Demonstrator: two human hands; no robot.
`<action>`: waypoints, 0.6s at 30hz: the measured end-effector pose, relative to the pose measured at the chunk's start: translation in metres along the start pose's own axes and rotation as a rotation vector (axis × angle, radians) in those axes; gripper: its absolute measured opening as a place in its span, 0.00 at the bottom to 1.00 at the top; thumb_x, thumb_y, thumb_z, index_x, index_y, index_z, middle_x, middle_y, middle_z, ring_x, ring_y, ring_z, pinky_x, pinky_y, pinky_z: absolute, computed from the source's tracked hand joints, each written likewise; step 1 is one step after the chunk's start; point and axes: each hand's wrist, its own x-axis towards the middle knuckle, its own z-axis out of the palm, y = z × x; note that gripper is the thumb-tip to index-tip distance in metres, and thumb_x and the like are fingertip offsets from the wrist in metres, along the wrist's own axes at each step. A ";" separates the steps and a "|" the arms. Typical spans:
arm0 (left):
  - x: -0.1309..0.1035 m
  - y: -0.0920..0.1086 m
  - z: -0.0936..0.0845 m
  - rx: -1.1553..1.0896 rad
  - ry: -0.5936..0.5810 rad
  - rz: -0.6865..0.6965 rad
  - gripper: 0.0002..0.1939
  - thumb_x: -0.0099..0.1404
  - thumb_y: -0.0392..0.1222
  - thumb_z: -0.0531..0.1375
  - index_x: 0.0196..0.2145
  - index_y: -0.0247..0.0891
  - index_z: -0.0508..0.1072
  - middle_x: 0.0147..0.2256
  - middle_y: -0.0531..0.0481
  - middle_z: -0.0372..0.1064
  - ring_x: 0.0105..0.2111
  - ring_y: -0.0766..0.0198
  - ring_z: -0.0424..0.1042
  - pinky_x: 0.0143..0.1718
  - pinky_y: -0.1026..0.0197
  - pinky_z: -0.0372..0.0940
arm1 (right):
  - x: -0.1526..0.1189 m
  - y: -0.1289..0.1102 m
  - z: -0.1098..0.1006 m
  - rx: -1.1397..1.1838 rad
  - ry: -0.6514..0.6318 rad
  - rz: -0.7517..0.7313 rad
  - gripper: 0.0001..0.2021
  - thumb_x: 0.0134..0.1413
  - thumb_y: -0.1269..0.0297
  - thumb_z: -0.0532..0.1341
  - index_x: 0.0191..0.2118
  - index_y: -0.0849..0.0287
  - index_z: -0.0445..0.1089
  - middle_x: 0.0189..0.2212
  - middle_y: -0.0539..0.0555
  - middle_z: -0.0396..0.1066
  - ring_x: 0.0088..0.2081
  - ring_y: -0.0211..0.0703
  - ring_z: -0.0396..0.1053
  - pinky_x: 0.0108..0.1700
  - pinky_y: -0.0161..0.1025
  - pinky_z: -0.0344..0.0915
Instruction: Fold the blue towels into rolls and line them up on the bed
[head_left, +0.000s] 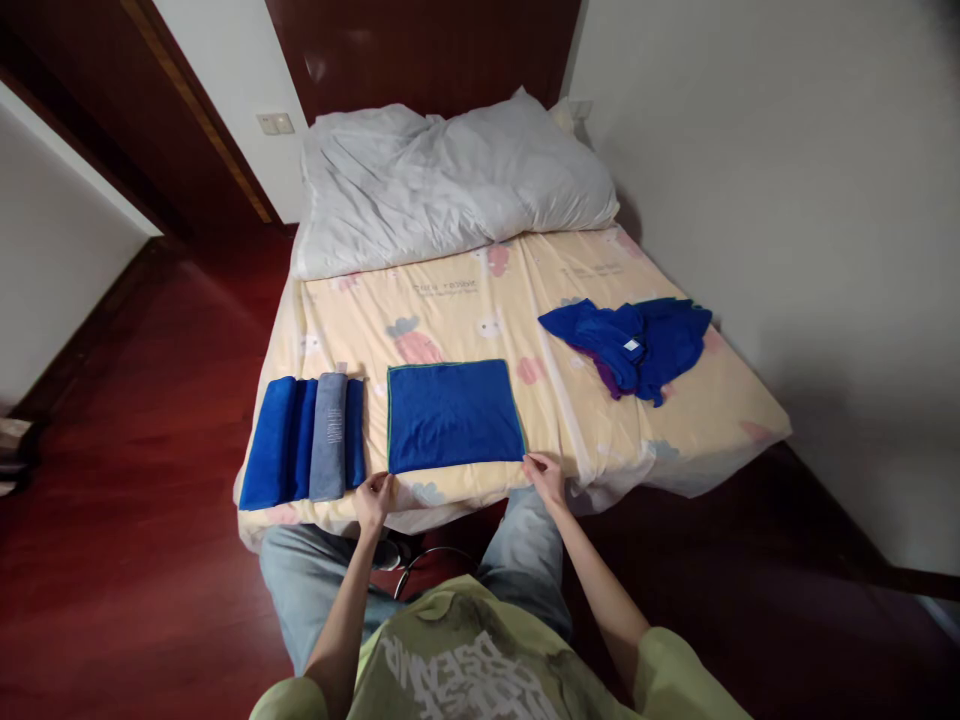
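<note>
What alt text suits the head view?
The left hand and right hand hold the near corners of a blue cloth laid flat on a bed. Rolled or folded cloths lie to its left, a crumpled blue pile to its right, white bedding behind.

Your yellow print-covered bed (525, 300) carried: white bedding (450, 185) at the far end, blue cloth (456, 415) flat near your edge, folded blue and grey cloths (328, 440) left, crumpled blue-and-purple pile (637, 340) right.

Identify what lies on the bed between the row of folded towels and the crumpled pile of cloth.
In the head view, a flat blue cloth with green edging lies there, with patterned bedsheet showing on either side.
</note>
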 end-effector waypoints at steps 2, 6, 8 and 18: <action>0.001 -0.001 0.001 -0.003 0.009 0.018 0.21 0.63 0.53 0.57 0.40 0.37 0.82 0.28 0.45 0.77 0.33 0.54 0.78 0.33 0.62 0.68 | 0.004 0.006 -0.003 -0.035 -0.027 -0.019 0.19 0.34 0.49 0.72 0.28 0.60 0.78 0.20 0.52 0.74 0.25 0.44 0.68 0.30 0.38 0.65; 0.005 0.000 0.001 0.015 -0.018 0.054 0.24 0.64 0.55 0.55 0.42 0.35 0.82 0.23 0.50 0.71 0.28 0.58 0.75 0.29 0.64 0.64 | 0.015 0.012 -0.010 -0.148 0.007 -0.070 0.17 0.37 0.48 0.71 0.26 0.59 0.77 0.22 0.52 0.74 0.28 0.46 0.70 0.36 0.39 0.66; 0.008 0.003 -0.001 0.046 -0.049 0.055 0.22 0.64 0.54 0.55 0.40 0.35 0.82 0.24 0.49 0.72 0.29 0.58 0.75 0.31 0.64 0.64 | 0.019 0.009 -0.012 -0.186 0.006 -0.062 0.15 0.39 0.50 0.69 0.24 0.58 0.76 0.20 0.51 0.72 0.27 0.46 0.68 0.37 0.40 0.65; -0.023 -0.023 -0.028 0.029 -0.049 0.045 0.20 0.63 0.55 0.54 0.34 0.38 0.79 0.19 0.52 0.66 0.25 0.55 0.72 0.29 0.61 0.62 | -0.001 0.006 -0.047 -0.215 -0.048 -0.020 0.11 0.39 0.54 0.68 0.24 0.57 0.76 0.20 0.51 0.73 0.28 0.48 0.69 0.39 0.41 0.65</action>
